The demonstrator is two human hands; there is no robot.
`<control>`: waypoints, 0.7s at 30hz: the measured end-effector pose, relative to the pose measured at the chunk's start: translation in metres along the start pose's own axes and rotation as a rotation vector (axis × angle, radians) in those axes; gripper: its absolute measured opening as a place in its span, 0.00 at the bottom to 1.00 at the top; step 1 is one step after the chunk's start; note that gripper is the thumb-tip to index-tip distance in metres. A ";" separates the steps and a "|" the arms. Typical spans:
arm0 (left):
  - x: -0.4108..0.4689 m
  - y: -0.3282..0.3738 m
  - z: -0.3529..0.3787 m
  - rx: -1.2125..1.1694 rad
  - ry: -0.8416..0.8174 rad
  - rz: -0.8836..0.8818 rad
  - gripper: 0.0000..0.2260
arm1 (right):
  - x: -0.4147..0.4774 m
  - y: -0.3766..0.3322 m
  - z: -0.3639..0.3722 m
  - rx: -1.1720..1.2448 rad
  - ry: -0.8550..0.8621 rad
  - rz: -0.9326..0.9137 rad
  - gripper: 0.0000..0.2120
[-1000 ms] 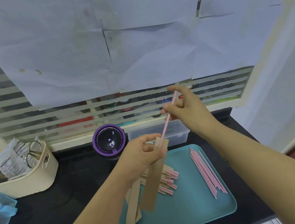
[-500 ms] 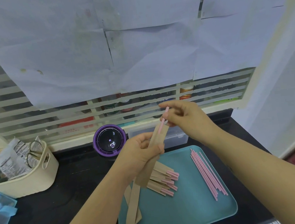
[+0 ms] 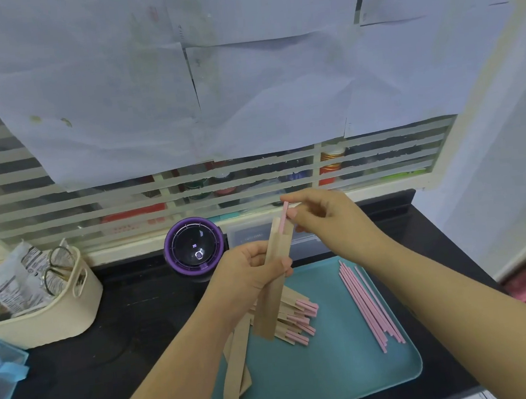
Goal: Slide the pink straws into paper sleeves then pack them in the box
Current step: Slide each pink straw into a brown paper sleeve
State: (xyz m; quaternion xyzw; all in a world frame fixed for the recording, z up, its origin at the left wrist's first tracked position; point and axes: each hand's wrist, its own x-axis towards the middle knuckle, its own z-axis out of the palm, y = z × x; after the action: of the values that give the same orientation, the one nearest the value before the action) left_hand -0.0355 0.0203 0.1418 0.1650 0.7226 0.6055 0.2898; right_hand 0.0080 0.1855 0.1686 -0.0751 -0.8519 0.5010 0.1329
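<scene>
Straw's nearly home. A second ago most of the pink straw (image 3: 285,211) stood clear above the paper sleeve (image 3: 273,281), with the right hand (image 3: 327,222) up high. That hand has since come down, and only a short pink stub shows, pinched between the right fingers (image 3: 294,214) just above the sleeve mouth. The left hand (image 3: 255,273) has shifted from the sleeve's top to its middle, and the left fingers (image 3: 280,263) are curled round it, holding it steeply tilted. My read is that this insertion is basically done: one last nudge, then let go. Below the left fingers, the finished sleeved straws (image 3: 297,317) are piled on the teal tray (image 3: 351,382), pink ends sticking out. A few empty sleeves (image 3: 235,370) lie lower still, toward the tray's near edge. Below the right fingers is a row of bare straws (image 3: 369,304), so plenty of cycles remain. The clear box (image 3: 252,235) sits on the desk (image 3: 108,340) just behind both sets of fingers. Nothing visibly packed in it, and I can't tell whether its lid is on.
</scene>
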 end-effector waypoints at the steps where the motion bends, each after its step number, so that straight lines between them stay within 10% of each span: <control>1: 0.001 0.000 -0.001 -0.006 0.006 -0.003 0.09 | -0.001 0.001 -0.003 -0.012 -0.011 0.000 0.14; 11: 0.002 -0.028 -0.009 -0.044 0.081 -0.047 0.09 | -0.034 0.163 0.003 -0.538 -0.178 0.624 0.10; 21: 0.000 -0.041 -0.003 -0.067 0.113 -0.080 0.08 | -0.067 0.203 0.024 -0.754 -0.187 0.736 0.09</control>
State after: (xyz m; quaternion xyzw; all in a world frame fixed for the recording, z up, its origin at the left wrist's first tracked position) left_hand -0.0327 0.0094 0.1017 0.0916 0.7233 0.6255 0.2779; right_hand 0.0638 0.2467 -0.0302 -0.3666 -0.8983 0.1782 -0.1643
